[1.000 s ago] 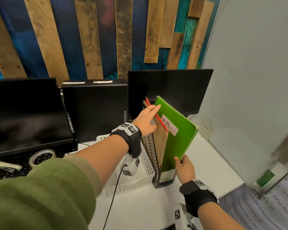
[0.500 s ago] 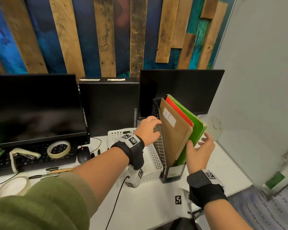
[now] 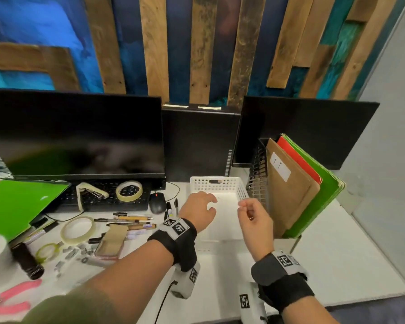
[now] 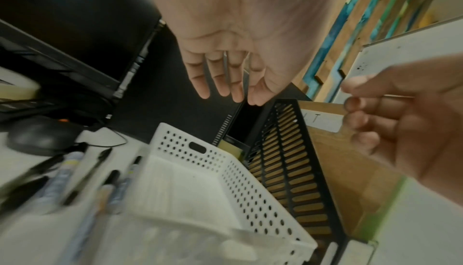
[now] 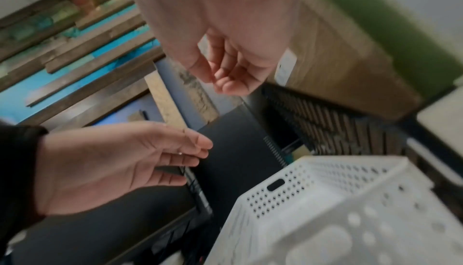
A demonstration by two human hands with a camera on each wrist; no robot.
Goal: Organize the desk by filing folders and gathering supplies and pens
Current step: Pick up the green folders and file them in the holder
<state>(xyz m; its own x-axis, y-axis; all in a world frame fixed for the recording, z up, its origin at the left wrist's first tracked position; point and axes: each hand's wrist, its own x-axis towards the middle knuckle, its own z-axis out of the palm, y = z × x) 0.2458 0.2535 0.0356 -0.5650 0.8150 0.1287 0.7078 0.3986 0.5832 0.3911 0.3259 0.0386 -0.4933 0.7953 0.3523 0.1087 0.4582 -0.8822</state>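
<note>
Brown (image 3: 288, 192), red (image 3: 299, 160) and green (image 3: 323, 190) folders stand in the black mesh file holder (image 3: 258, 174) at the right. Both hands hover empty over the white perforated basket (image 3: 216, 183). My left hand (image 3: 200, 206) has relaxed fingers (image 4: 220, 79) above the basket's left side. My right hand (image 3: 253, 212) hangs loosely curled beside the brown folder (image 4: 350, 160), holding nothing. Another green folder (image 3: 17, 204) lies at the far left. Several pens (image 3: 131, 220) lie scattered left of the basket, with tape rolls (image 3: 129, 190) and a stapler (image 3: 91, 192) on the keyboard.
Two dark monitors (image 3: 80, 134) and a black computer tower (image 3: 200, 143) line the back. A mouse (image 3: 157, 205) sits by the keyboard (image 3: 108, 202). A tape ring (image 3: 77, 230), small clips, a black cylinder (image 3: 26, 260) and pink scissors (image 3: 12, 298) crowd the left desk.
Both hands have let go of the folders and file holder and drawn back over the white basket. The head view has swung left and down, showing the cluttered desk.
</note>
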